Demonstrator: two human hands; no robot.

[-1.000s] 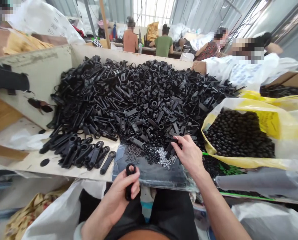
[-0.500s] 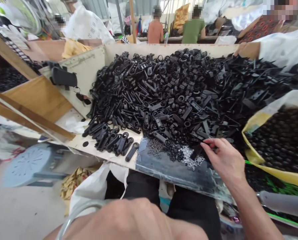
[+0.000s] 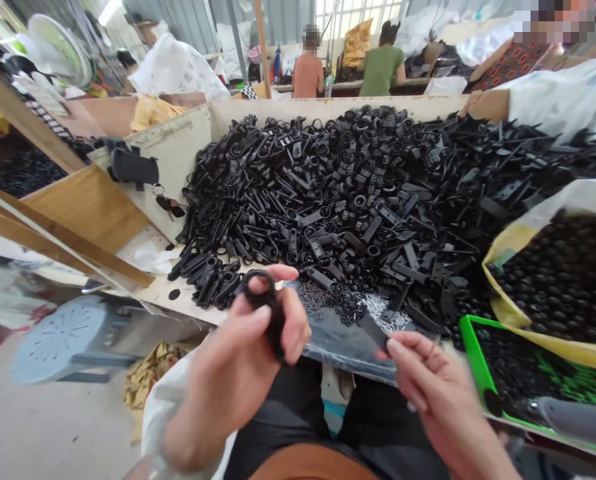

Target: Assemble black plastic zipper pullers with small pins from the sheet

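Observation:
My left hand (image 3: 248,340) is raised over the front edge of the bench, its fingers wrapped round a black ring-ended part (image 3: 273,313). My right hand (image 3: 423,367) pinches a flat black piece (image 3: 374,331) near the small silver pins (image 3: 381,310). Small dark screws (image 3: 314,297) and little black bits lie beside the pins on a dark sheet (image 3: 328,333). Behind both hands rises a large heap of black plastic parts (image 3: 318,187). More long ring-ended parts (image 3: 213,280) lie to the left of my left hand.
A yellow-edged sack (image 3: 498,287) of round black pieces stands at the right, above a green tray (image 3: 471,347) and a grey cylindrical tool (image 3: 573,417). A phone-like object (image 3: 135,167) hangs at left near wooden bars. A blue stool (image 3: 61,340) stands below; people sit behind.
My left hand has come up into view with the black ring-ended part. My right hand has moved left and toward me, away from the heap, holding the flat piece. The view has shifted slightly.

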